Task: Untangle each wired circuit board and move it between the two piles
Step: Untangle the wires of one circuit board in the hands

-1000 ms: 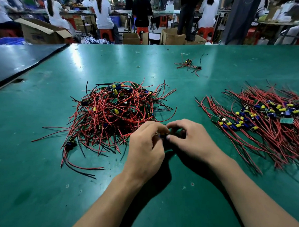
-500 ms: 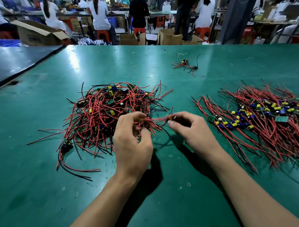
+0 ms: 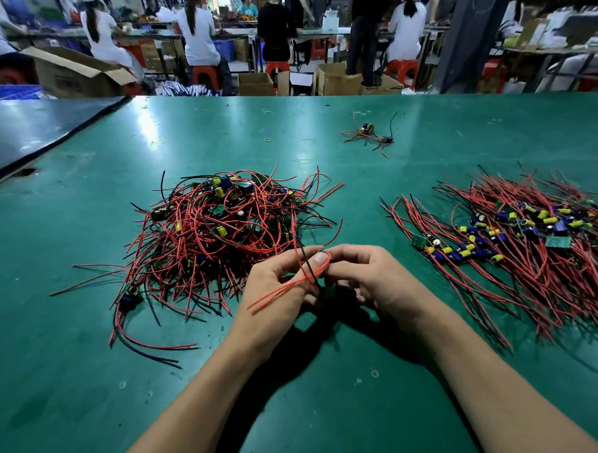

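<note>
A tangled pile (image 3: 222, 236) of small circuit boards with red and black wires lies left of centre on the green table (image 3: 92, 389). A flatter, combed-out pile (image 3: 517, 244) of the same boards lies at the right. Between them my left hand (image 3: 276, 292) and my right hand (image 3: 372, 284) meet and together hold one wired board (image 3: 321, 259), mostly hidden by the fingers. Its red wires (image 3: 280, 292) loop over the back of my left hand, and a black wire runs up from my left thumb.
A small stray bundle of boards and wires (image 3: 369, 136) lies further back on the table. A dark table (image 3: 29, 132) adjoins at the far left. Beyond the far edge are cardboard boxes (image 3: 75, 75) and seated and standing people (image 3: 196, 35).
My hands had drawn apart at the pile's edge; now they are together again, nearer me, with one board's red wires freed from the tangle and draped over my left hand.
</note>
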### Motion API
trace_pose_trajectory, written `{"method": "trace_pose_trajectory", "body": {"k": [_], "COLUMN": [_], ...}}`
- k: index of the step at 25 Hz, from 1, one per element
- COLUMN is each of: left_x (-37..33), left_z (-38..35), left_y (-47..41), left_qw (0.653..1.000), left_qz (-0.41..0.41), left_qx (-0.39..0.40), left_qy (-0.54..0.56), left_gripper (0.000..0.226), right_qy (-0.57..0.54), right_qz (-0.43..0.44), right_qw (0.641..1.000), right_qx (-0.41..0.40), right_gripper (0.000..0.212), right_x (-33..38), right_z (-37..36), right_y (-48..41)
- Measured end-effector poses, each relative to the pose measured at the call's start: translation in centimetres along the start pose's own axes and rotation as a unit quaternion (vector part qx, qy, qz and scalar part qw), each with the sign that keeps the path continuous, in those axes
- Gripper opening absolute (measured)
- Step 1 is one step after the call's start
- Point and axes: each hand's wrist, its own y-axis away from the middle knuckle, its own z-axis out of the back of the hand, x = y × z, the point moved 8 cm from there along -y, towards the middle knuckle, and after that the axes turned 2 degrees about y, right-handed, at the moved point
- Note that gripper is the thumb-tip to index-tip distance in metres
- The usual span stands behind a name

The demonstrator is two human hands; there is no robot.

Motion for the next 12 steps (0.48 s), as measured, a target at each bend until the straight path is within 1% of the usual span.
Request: {"method": "trace_pose_trajectory", "body": {"k": [4,6,8,10,12], "left_x": [-0.1,-0.1,-0.3,-0.6,-0.7], "left_z": [0.5,0.7,0.6,0.5,0.5], "left_y": [0.0,0.1,0.2,0.2,0.1], "left_qw": [0.999,0.999,0.999,0.998,0.999], "left_qz": [-0.011,-0.019,-0.033,-0.043,-0.044], "left_qx": [-0.023,-0.028,-0.023,-0.013,-0.003], "left_qy": [0.038,0.019,-0.019,-0.037,-0.029], "left_gripper": [0.009,0.008,0.019,0.032,0.036], "right_qy": [0.048,0.083,0.078,0.039,0.007], "right_qz": [0.063,0.086,0.101,0.102,0.093], "right_qw": [0.997,0.992,0.99,0.993,0.995], "right_qx": [-0.012,-0.039,-0.054,-0.051,-0.042], "right_gripper": [0.007,0.022,0.029,0.027,0.026], "right_x": [0.8,1.3,1.7,1.7,1.5], "right_z": [0.2,0.7,1.1,1.0,0.8], "right_y": [0.1,0.2,0.4,0.4,0.4]}}
